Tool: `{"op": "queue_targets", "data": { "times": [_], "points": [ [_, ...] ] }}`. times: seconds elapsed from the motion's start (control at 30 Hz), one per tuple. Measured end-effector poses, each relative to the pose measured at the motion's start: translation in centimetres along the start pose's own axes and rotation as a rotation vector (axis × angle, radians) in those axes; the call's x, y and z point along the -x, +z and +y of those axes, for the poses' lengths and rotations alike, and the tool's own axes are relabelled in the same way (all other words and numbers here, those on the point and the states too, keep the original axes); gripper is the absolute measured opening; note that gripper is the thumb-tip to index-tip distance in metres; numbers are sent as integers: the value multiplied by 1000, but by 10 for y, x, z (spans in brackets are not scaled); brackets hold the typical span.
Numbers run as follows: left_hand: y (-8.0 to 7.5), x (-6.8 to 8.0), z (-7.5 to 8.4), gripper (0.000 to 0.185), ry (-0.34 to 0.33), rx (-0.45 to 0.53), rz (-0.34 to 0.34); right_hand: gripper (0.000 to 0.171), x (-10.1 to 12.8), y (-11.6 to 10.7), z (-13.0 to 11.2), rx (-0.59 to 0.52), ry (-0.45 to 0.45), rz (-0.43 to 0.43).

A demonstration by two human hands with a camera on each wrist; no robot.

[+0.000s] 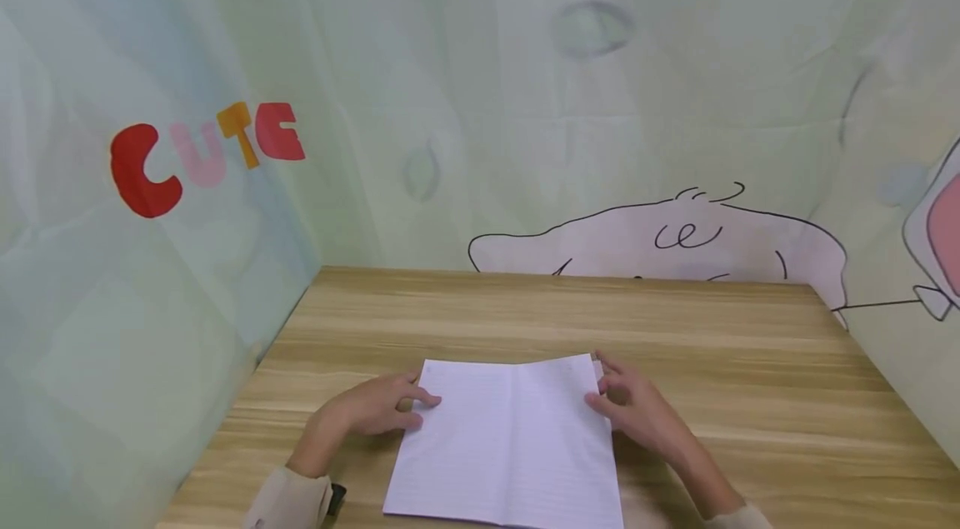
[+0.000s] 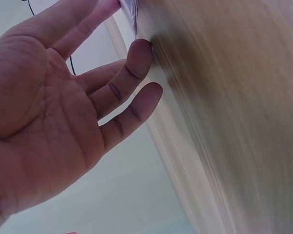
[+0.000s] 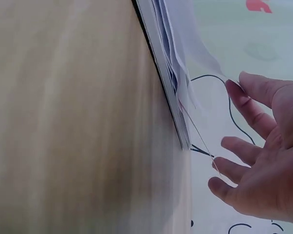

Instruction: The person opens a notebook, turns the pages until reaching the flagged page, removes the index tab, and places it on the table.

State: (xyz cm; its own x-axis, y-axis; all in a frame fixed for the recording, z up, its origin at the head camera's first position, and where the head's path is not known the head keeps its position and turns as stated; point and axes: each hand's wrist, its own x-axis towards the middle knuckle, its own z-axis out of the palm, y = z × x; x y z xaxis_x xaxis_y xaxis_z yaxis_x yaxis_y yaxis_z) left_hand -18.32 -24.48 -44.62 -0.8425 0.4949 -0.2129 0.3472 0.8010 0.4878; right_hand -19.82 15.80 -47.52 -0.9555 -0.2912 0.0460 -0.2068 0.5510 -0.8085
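Note:
An open notebook point(image 1: 472, 446) with lined white pages lies on the wooden table in the head view, its fold running down the middle. At its right edge my right hand point(image 1: 637, 408) pinches a page. The right wrist view shows that lifted page point(image 3: 192, 39) between the thumb and index finger of the right hand point(image 3: 268, 141), the other fingers spread beside a second loose sheet. My left hand point(image 1: 378, 406) rests at the left edge, fingertips on the page. In the left wrist view, the fingers of the left hand point(image 2: 64, 97) are loosely bent beside the notebook's corner point(image 2: 130, 14).
The wooden table point(image 1: 570, 312) reaches back to a pale printed curtain point(image 1: 450, 96) that hangs behind it and along both sides. A dark band point(image 1: 337, 500) shows at the left sleeve's cuff.

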Motion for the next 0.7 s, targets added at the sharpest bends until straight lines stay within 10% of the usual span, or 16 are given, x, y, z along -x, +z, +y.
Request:
{"op": "queue_targets", "data": {
  "times": [0.37,0.7],
  "points": [
    [0,1,0,34,12,0,4,14,8,4,-5,-147,-14,-43],
    [5,1,7,35,79,-164,35,71,16,8,-9,-445,126,-203]
  ]
}}
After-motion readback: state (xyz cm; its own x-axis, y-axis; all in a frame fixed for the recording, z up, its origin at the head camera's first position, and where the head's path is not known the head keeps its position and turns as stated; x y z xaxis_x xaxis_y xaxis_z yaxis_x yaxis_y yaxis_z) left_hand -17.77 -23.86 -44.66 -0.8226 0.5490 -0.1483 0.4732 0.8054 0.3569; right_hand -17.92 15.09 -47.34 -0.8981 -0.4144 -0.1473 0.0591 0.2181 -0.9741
